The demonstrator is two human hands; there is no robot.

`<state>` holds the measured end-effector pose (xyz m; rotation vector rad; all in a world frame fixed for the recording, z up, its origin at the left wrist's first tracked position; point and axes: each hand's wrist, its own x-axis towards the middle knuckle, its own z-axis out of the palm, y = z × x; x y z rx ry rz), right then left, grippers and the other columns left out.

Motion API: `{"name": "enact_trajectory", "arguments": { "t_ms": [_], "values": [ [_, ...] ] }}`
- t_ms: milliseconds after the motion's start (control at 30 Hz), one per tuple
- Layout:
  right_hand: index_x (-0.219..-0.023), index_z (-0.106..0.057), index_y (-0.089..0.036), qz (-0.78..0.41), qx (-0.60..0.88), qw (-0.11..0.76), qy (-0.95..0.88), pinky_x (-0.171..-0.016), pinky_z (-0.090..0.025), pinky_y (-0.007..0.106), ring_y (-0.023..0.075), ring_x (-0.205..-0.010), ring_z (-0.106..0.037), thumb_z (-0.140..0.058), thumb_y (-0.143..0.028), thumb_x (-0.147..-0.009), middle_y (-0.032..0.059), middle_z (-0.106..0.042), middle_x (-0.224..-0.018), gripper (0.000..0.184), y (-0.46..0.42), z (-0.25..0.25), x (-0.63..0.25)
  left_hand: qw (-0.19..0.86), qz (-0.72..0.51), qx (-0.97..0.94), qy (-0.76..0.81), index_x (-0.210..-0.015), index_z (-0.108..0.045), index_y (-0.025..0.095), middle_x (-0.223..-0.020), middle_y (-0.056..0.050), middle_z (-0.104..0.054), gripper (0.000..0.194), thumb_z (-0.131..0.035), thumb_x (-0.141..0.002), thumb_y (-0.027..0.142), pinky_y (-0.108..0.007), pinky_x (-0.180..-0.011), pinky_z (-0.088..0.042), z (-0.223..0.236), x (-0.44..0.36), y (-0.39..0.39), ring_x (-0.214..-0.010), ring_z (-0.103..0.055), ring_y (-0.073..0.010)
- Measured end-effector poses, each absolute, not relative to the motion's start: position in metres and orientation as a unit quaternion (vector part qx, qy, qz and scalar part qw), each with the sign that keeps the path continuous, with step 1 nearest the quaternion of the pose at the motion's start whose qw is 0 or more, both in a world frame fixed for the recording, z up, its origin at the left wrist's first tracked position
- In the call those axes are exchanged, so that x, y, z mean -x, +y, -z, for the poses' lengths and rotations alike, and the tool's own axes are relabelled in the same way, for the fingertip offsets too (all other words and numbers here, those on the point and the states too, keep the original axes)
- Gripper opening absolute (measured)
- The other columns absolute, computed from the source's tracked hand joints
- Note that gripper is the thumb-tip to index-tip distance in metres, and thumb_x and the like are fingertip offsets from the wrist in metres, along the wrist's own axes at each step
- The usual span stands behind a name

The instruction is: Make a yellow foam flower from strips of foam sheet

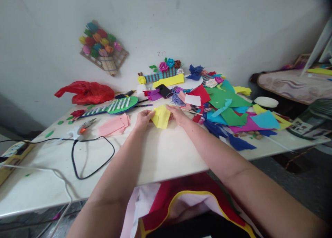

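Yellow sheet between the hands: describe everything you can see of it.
The yellow sheet looks thin, papery and creased, with an uneven outline. The left hand grips its left edge, the right hand its upper right side; it is spread between them over the white table. Whether it touches the white table is unclear.

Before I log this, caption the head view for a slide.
Left hand and right hand hold yellow paper at a cluttered white table.

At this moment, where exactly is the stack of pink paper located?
In the head view, the stack of pink paper lies on the white table, just left of the person's left hand and below the green guitar-shaped piece.
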<state>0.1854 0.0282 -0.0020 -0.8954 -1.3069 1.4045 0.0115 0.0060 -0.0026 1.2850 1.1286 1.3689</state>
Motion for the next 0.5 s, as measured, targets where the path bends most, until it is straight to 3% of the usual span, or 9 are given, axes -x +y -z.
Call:
{"name": "enact_trajectory", "arguments": {
  "t_ms": [233,500],
  "values": [
    [-0.08,-0.061,-0.014,-0.594,0.39,0.473,-0.522,-0.058,-0.047,0.027,0.0145,-0.059,-0.059,-0.068,-0.044,-0.062,0.0046,-0.065,-0.068,0.036,0.0219,0.0014,-0.1766,0.453,-0.628,-0.455,0.441,-0.069,-0.05,0.014,-0.062,0.001,-0.058,0.037,-0.071,-0.054,0.041,-0.025,-0.057,-0.047,0.0028,-0.0214,0.0087,-0.057,-0.056,-0.0107],
    [-0.067,-0.06,-0.014,-0.525,0.415,0.447,-0.594,-0.057,-0.045,0.025,0.0126,-0.058,-0.055,-0.072,-0.032,-0.055,-0.0004,-0.061,-0.06,0.024,0.026,0.0032,-0.1793,0.489,-0.561,-0.492,0.453,-0.071,-0.056,0.014,-0.06,0.0,-0.059,0.038,-0.072,-0.052,0.042,-0.022,-0.051,-0.043,0.0036,-0.0157,0.0068,-0.051,-0.054,-0.0105]
  ]
}}
